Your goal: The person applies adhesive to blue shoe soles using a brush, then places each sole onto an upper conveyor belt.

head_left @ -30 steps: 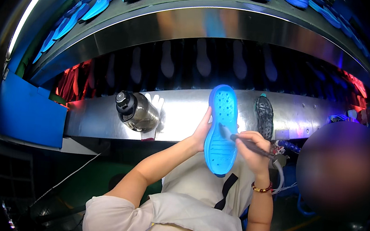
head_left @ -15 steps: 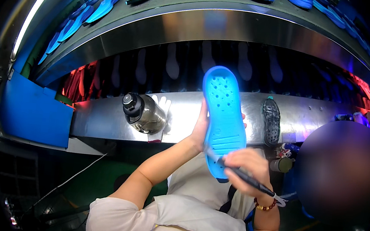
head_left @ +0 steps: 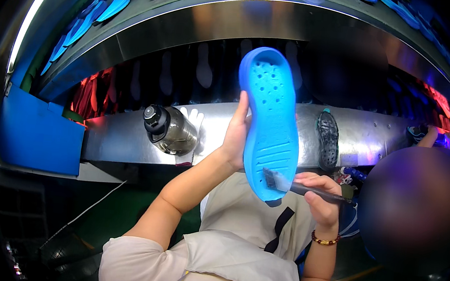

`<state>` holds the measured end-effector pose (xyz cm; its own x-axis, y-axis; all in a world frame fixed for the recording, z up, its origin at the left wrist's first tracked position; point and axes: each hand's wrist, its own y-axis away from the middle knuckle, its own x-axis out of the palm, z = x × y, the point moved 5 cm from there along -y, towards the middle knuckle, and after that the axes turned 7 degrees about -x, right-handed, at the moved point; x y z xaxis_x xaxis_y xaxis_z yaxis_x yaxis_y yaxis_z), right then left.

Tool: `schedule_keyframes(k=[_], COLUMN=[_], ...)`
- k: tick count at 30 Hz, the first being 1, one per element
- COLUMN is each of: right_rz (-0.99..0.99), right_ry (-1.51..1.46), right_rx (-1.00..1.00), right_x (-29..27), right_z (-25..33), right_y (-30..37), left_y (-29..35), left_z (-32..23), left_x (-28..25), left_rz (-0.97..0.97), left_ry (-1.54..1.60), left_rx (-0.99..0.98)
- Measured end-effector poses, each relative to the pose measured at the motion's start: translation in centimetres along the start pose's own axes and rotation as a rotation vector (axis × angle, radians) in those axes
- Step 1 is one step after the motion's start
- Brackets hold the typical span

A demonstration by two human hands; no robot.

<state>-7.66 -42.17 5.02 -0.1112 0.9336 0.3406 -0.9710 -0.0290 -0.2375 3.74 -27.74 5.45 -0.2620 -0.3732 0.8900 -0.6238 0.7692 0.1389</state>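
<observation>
- Currently mid-brushing, seemingly: left fingers [head_left: 243, 102] grasping blue sole [head_left: 274, 121], right fingers [head_left: 316, 180] grasping brush [head_left: 276, 180] at sole's near end.
- Coverage: can't tell.
- Black sole [head_left: 327, 140] on tabletop [head_left: 364, 129]: untouched.

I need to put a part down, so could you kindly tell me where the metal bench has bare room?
The metal bench is bare left of the bottle, and right of the black sole toward the co-worker's hand. It is crowded around the bottle and white glove; the held blue sole hides part of the middle.
</observation>
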Motion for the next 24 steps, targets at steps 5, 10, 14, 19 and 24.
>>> schedule_keyframes(k=[5, 10, 14, 19, 24], right_rz=[-0.336, -0.054, -0.257, 0.049, 0.328], right_ry=[-0.371, 0.327, 0.187, 0.319, 0.589], right_rx=[0.038, -0.141, -0.072, -0.215, -0.237], right_x=[1.8, 4.3, 3.1, 4.0, 4.3], right_z=[-0.5, 1.3, 1.9, 3.7, 5.2], right_y=[0.1, 0.8, -0.2, -1.7, -3.3], left_y=[1.7, 1.5, 1.1, 0.9, 0.8], left_z=[3.2, 3.2, 2.7, 2.1, 0.7], left_x=[1.3, -0.5, 0.2, 0.4, 0.6], left_rz=[0.048, 0.01, 0.033, 0.048, 0.062], left_ry=[0.096, 0.056, 0.188, 0.163, 0.065], left_rx=[0.031, 0.033, 0.073, 0.033, 0.052])
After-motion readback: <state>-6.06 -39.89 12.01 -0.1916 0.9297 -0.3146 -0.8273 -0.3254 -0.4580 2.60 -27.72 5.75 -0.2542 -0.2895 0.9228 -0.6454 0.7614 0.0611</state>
